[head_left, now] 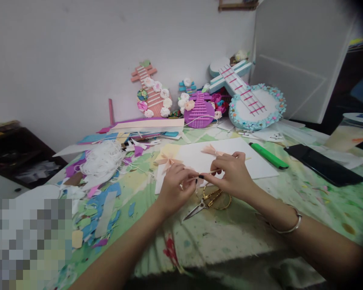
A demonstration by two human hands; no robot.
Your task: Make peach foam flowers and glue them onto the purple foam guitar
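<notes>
My left hand (176,187) is closed, its fingertips pinching one end of a thin pale stick (213,172). The stick's other part runs through the closed fingers of my right hand (231,174), its tip sticking out beyond them. A bit of thin peach paper appears at my left fingertips, mostly hidden by the fingers. Behind my hands, a fringed peach paper piece (209,150) lies on a white board (260,167). Another folded peach paper piece (168,160) is just beyond my left hand. Gold-handled scissors (201,206) rest below my hands, blades apart.
A green utility knife or marker (268,156) and a black phone (326,165) lie to the right. At left are tangled white string (103,158) and paper scraps (109,209). Decorated paper instruments, including a purple one (199,114) and a blue-white one (257,106), stand against the wall.
</notes>
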